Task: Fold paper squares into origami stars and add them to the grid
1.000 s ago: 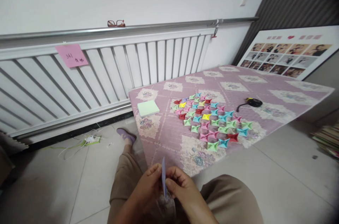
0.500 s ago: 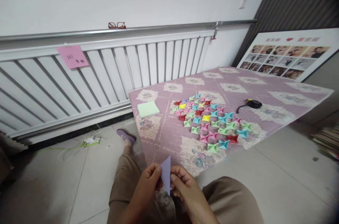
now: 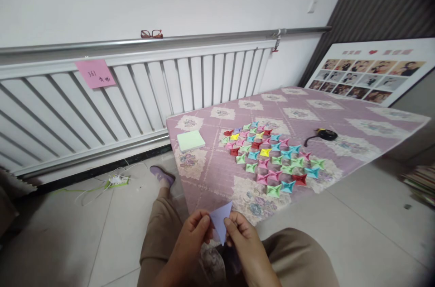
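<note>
Since the lavender paper triangle (image 3: 220, 220) was nearly edge-on a second ago and now shows its broad face, it's been turned in hand; my read: folding under way, outline now easy to check. Left hand (image 3: 192, 232) grip pinches the left corner, right hand (image 3: 242, 231) grip pinches the right edge, paper held up between the brown trouser legs (image 3: 295, 255), by the near corner of the desk (image 3: 208, 174). Sheet looks thin, matte, sharp-pointed; beyond it, crisp folded paper pieces (image 3: 265, 153) sit in rows on floral cloth (image 3: 224, 183), pale green pad (image 3: 190, 141) off left.
</note>
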### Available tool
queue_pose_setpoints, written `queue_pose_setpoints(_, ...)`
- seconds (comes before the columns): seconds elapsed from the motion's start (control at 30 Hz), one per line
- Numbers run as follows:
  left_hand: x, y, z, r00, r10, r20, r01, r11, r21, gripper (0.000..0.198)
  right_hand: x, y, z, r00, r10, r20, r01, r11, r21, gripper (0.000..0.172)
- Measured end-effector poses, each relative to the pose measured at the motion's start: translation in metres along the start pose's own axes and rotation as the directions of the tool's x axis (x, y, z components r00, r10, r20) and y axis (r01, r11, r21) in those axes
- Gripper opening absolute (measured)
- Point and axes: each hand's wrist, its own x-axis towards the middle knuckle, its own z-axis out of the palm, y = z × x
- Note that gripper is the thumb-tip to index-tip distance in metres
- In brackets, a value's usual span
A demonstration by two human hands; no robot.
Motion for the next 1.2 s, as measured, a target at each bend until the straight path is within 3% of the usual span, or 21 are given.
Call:
queue_pose_setpoints(0.23,-0.002,0.0,0.0,0.998,-0.035,0.056,0.035,0.999,-0.002,0.029,-0.002,0.005,0.001,0.998,0.052,0.04,-0.058,0.987,0.149,0.034)
queue_pose_setpoints(0.43,-0.003,0.004,0.001,0.996,-0.022,0.086,0.024,0.999,-0.027,0.029,-0.005,-0.003,0.008,0.977,0.17,0.131,-0.212,0.858,0.467,0.028)
queue_pose_setpoints(0.6,-0.006,0.013,0.005,0.998,-0.046,0.045,0.047,0.999,-0.011,0.028,-0.006,-0.001,0.011,0.963,0.209,0.17,-0.268,0.807,0.526,0.024)
queue_pose_setpoints(0.77,-0.006,0.011,0.004,0.999,-0.036,0.032,0.037,0.998,-0.05,0.034,-0.003,0.006,0.007,0.972,0.201,0.122,-0.234,0.873,0.427,0.03)
queue_pose_setpoints(0.9,-0.003,0.011,-0.001,1.0,-0.014,-0.013,0.014,0.999,-0.036,0.04,0.0,0.004,0.004,0.993,0.118,0.019,-0.119,0.98,0.161,0.039)
queue_pose_setpoints(1.0,-0.002,0.011,-0.002,0.998,-0.038,-0.041,0.038,0.999,0.008,0.031,-0.001,-0.001,0.004,1.0,0.014,0.025,-0.014,1.0,0.004,0.043)
queue_pose_setpoints(1.2,-0.006,0.017,0.007,0.98,-0.193,0.036,0.195,0.925,-0.327,0.04,-0.005,-0.003,0.005,0.996,0.006,0.089,-0.007,1.0,0.008,0.043)
